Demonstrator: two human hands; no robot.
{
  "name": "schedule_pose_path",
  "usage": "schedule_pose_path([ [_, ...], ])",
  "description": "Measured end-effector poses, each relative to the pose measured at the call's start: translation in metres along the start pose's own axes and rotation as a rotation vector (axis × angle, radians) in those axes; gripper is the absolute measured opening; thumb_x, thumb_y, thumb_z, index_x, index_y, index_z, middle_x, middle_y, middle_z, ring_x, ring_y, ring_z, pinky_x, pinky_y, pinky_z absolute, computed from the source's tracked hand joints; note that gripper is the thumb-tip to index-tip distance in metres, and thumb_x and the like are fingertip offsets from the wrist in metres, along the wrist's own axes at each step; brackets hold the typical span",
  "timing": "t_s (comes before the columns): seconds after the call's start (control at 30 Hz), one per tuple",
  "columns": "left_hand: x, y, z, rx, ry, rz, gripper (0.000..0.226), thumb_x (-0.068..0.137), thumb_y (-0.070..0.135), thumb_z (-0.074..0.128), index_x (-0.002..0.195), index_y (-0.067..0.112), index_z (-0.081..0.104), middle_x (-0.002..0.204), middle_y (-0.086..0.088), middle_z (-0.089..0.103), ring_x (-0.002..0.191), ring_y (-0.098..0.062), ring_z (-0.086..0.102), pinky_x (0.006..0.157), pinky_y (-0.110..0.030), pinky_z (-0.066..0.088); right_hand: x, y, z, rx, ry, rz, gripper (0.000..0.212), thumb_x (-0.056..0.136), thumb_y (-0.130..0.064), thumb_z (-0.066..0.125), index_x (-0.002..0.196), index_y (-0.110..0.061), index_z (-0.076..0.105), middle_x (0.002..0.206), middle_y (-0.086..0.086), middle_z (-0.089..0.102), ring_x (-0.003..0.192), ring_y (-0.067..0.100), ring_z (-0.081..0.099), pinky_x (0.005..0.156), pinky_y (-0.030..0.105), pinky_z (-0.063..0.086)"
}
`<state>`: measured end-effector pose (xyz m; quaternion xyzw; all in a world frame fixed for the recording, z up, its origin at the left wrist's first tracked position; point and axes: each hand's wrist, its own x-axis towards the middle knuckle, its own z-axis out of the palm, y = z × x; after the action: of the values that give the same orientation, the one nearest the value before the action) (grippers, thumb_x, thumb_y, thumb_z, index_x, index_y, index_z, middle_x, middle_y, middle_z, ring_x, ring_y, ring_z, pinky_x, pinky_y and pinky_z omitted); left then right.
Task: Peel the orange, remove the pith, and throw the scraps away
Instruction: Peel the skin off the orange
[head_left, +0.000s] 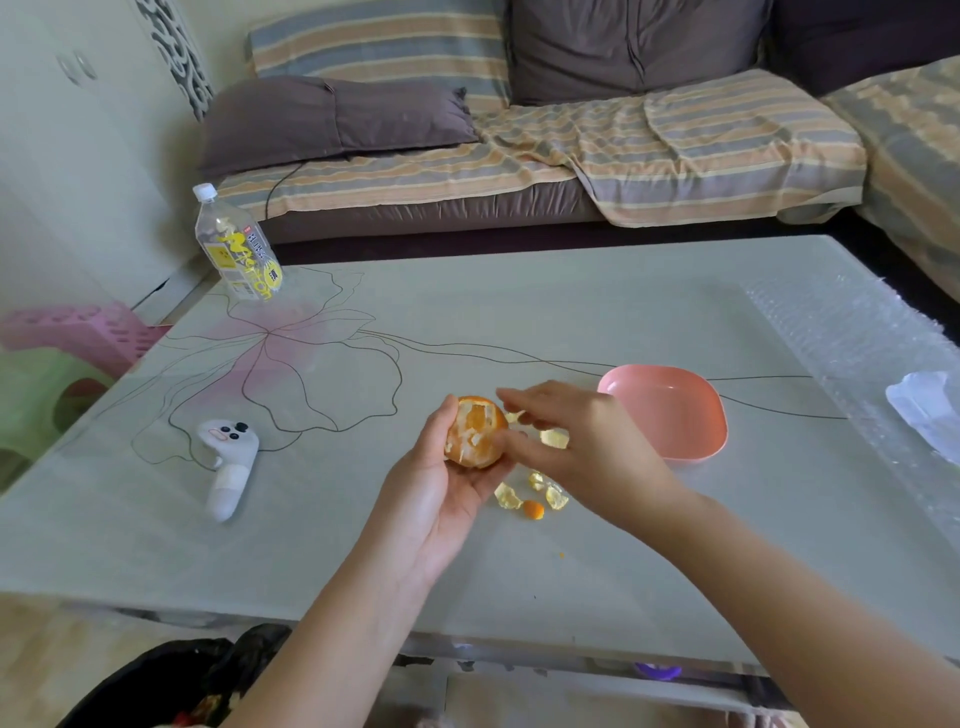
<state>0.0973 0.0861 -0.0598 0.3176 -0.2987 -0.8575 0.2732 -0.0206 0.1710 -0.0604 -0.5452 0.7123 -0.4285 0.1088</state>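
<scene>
At the near middle of a pale glass worktop (519, 322) printed with a line-drawn flower, your two bare hands meet over an orange (475, 434). Your left hand (441, 499) cups the fruit from below and behind, palm up, its grip curled round the lower half. Most of the rind is off. Pale flesh streaked with white pith faces you, and a band of orange skin remains along the top and bottom edges.

Your right hand (576, 441) reaches in from the right with fingers stretched toward the fruit and the thumb tip at its side. The hand is blurred, so you cannot tell whether its grip has caught a strand of pith or holds nothing.

Small peel scraps (530, 496) lie on the worktop just below and beside the hands. An empty pink dish (670, 415) sits just to the right. A black bin bag (171, 680) shows at the lower left, below the worktop edge.

The peeled orange is likely light, soft and a little slippery with juice. Squeezing would split the segments, so cradle it loosely in the palm. Take the pith where a loose end lifts, between thumb and fingertip. The remaining rind is best taken at its torn edge.
</scene>
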Motion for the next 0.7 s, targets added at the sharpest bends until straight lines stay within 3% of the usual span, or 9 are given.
schedule_pose_path([
  [0.2,-0.003,-0.006,0.003,0.182,-0.049,0.143,0.038,0.082,0.028,0.060,0.102,-0.004,0.062,0.090,-0.013,0.072,0.086,-0.029,0.070,0.083,-0.034,0.057,-0.005,-0.005,0.005,-0.182,0.056,-0.077,0.041,0.074,-0.043,0.038,0.081,-0.013,0.064,0.065,0.002,0.054,0.060,0.021,0.046,0.051,0.034,0.040],
  [0.4,-0.007,-0.016,0.005,0.287,-0.025,0.202,0.027,0.092,0.024,0.054,0.095,-0.002,0.062,0.079,-0.012,0.067,0.072,-0.018,0.068,0.063,-0.025,0.055,-0.010,-0.008,0.011,-0.324,0.101,-0.085,0.046,0.076,-0.044,0.035,0.067,-0.007,0.062,0.055,0.004,0.050,0.043,0.024,0.043,0.040,0.029,0.034],
  [0.5,-0.007,-0.015,0.006,0.265,-0.011,0.205,0.021,0.090,0.023,0.056,0.089,0.004,0.063,0.076,-0.005,0.069,0.071,-0.013,0.068,0.067,-0.023,0.056,-0.009,-0.008,0.011,-0.352,0.146,-0.095,0.034,0.077,-0.032,0.041,0.059,-0.008,0.058,0.048,0.002,0.042,0.038,0.020,0.028,0.036,0.024,0.025],
  [0.7,-0.006,-0.012,0.006,0.237,-0.010,0.195,0.025,0.091,0.022,0.056,0.096,-0.001,0.063,0.083,-0.010,0.070,0.083,-0.022,0.069,0.075,-0.028,0.057,-0.010,-0.010,0.007,-0.331,0.153,-0.103,0.031,0.077,-0.031,0.039,0.062,-0.012,0.058,0.052,-0.005,0.038,0.042,0.019,0.031,0.038,0.027,0.028],
])
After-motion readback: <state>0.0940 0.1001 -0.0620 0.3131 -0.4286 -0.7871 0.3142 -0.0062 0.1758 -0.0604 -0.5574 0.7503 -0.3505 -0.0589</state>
